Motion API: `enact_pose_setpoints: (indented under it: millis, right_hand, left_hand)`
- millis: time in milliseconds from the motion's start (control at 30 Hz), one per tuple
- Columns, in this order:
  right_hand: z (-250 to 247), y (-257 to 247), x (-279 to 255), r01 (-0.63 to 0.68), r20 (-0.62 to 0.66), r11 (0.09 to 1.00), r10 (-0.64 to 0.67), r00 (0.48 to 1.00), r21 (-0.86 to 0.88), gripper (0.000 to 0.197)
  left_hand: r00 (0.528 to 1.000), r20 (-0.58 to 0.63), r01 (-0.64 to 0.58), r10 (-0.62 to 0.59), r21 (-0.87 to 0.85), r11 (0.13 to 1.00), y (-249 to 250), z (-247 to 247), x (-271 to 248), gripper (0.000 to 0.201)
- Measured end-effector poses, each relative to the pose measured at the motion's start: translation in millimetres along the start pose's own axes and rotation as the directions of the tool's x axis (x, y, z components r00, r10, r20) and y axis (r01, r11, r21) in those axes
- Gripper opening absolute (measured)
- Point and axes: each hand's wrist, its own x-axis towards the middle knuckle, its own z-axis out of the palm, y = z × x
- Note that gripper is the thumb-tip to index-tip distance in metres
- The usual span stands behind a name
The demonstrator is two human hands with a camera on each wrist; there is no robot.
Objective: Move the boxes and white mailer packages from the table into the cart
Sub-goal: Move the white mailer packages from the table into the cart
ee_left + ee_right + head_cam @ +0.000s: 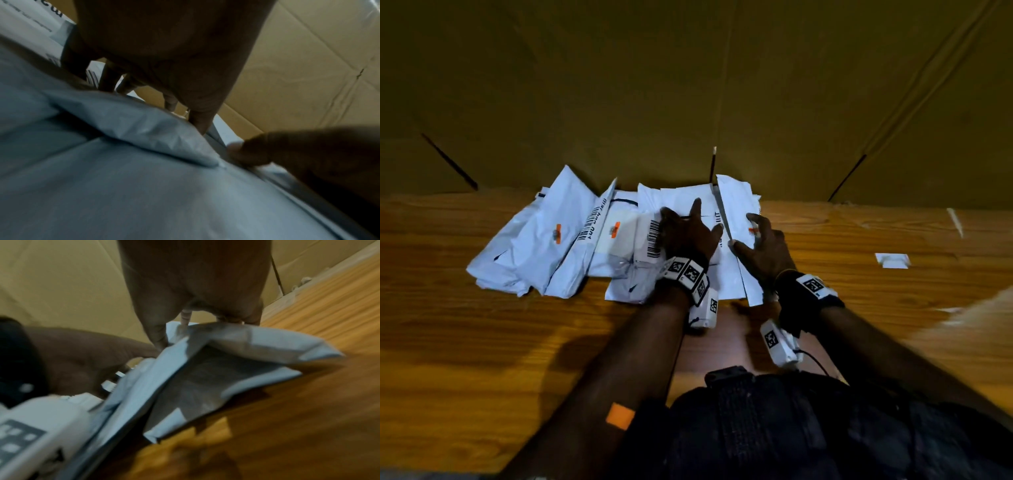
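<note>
Several white mailers (pixel 558 233) lie in a loose pile on the wooden table (pixel 482 325), against a cardboard wall. My left hand (pixel 693 228) rests on the middle of the pile with fingers spread and straight; in the left wrist view its fingertips (pixel 200 126) press on a grey-white mailer (pixel 123 178). My right hand (pixel 744 231) curls over the rightmost mailer (pixel 736 205), whose edge stands up between thumb and fingers. The right wrist view shows the right hand (pixel 157 348) pinching that mailer (pixel 236 353) by its edge. No boxes or cart are in view.
The cardboard wall (pixel 688 85) closes off the table's far side. A small white paper scrap (pixel 892 260) lies on the wood to the right. Bare wood lies left and right of the pile. My dark clothing fills the bottom of the head view.
</note>
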Motion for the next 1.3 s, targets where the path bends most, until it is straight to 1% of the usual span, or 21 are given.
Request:
enact_pose_setpoints:
  millis: [100, 200, 300, 367, 433, 500, 567, 633, 733, 800, 867, 933, 967, 1033, 1133, 1167, 1200, 1300]
  right_hand:
    - [1.0, 4.6, 0.4, 0.0, 0.015, 1.0, 0.0, 1.0, -0.02, 0.069]
    - [0.5, 6.7, -1.4, -0.016, -0.063, 0.999, 0.014, 0.998, -0.028, 0.065]
    - [-4.7, 8.3, -9.4, -0.004, -0.123, 1.0, 0.001, 0.992, -0.026, 0.062]
    - [-10.5, 11.6, -19.1, 0.035, -0.142, 0.999, -0.038, 0.989, -0.024, 0.06]
    - [-18.8, 15.9, -31.4, 0.085, -0.159, 0.996, -0.089, 0.983, -0.031, 0.061]
    - [-29.7, 20.8, -45.9, 0.098, -0.179, 0.994, -0.103, 0.978, -0.039, 0.06]
    - [-42.9, 29.0, -63.7, 0.089, -0.202, 0.996, -0.092, 0.975, -0.022, 0.059]
    - [-56.2, 40.9, -81.9, 0.095, -0.224, 0.995, -0.091, 0.97, 0.006, 0.058]
    - [-81.1, 62.2, -109.5, 0.089, -0.261, 0.996, -0.08, 0.962, 0.021, 0.059]
    - [-100.4, 78.2, -129.6, 0.038, -0.274, 0.999, -0.027, 0.961, 0.034, 0.06]
    - [-119.5, 97.8, -152.8, 0.012, -0.291, 0.999, 0.0, 0.957, 0.038, 0.061]
    - [-138.3, 121.5, -177.2, 0.005, -0.307, 0.999, 0.007, 0.952, 0.039, 0.06]
    - [-148.2, 134.6, -190.0, 0.003, -0.317, 0.999, 0.01, 0.948, 0.038, 0.06]
    - [-174.0, 164.7, -220.9, -0.028, -0.344, 0.998, 0.044, 0.938, 0.052, 0.058]
    - [-200.8, 195.0, -254.7, -0.072, -0.369, 0.995, 0.09, 0.925, 0.063, 0.056]
    - [-207.1, 201.6, -261.2, -0.076, -0.371, 0.995, 0.094, 0.924, 0.063, 0.056]
    - [-218.9, 215.6, -274.4, -0.092, -0.383, 0.993, 0.111, 0.917, 0.069, 0.056]
    - [-249.5, 257.6, -313.2, -0.111, -0.446, 0.989, 0.145, 0.883, 0.101, 0.058]
  left_hand:
    - [1.0, 0.016, -0.01, 0.01, -0.026, 1.0, -4.3, -4.7, 0.1, 0.08]
    - [1.0, -0.001, -0.016, 0.016, -0.039, 0.999, -9.7, -8.4, 1.2, 0.079]
    - [0.998, -0.056, -0.039, 0.033, -0.118, 0.992, -16.1, -8.4, 0.0, 0.075]
    - [0.993, -0.107, -0.062, 0.044, -0.178, 0.982, -19.7, -9.3, -4.8, 0.072]
    - [0.982, -0.178, -0.107, 0.064, -0.247, 0.963, -21.3, -10.8, -14.0, 0.068]
    - [0.963, -0.252, -0.177, 0.096, -0.322, 0.93, -20.2, -10.5, -28.7, 0.064]
    - [0.949, -0.284, -0.243, 0.137, -0.383, 0.891, -14.9, -6.1, -50.2, 0.062]
    - [0.939, -0.289, -0.295, 0.186, -0.401, 0.867, -5.6, 2.4, -75.2, 0.062]
    - [0.939, -0.228, -0.336, 0.259, -0.431, 0.838, 13.4, 23.5, -116.7, 0.06]
    - [0.917, -0.242, -0.396, 0.318, -0.439, 0.807, 28.0, 40.9, -143.7, 0.065]
    - [0.896, -0.234, -0.444, 0.378, -0.415, 0.794, 45.5, 60.0, -167.0, 0.061]
    - [0.894, -0.161, -0.445, 0.417, -0.424, 0.789, 65.2, 76.3, -191.4, 0.058]
    - [0.886, -0.129, -0.456, 0.446, -0.427, 0.781, 75.0, 84.3, -205.1, 0.058]
    - [0.844, -0.097, -0.515, 0.528, -0.425, 0.745, 99.9, 104.2, -238.4, 0.06]
    - [0.811, -0.053, -0.55, 0.582, -0.407, 0.729, 121.6, 131.8, -272.2, 0.066]
    - [0.812, -0.03, -0.544, 0.582, -0.401, 0.738, 125.8, 138.7, -279.0, 0.069]
    - [0.803, -0.003, -0.549, 0.596, -0.395, 0.737, 136.7, 149.4, -293.3, 0.07]
    - [0.762, 0.087, -0.559, 0.642, -0.411, 0.72, 170.9, 180.1, -336.6, 0.064]
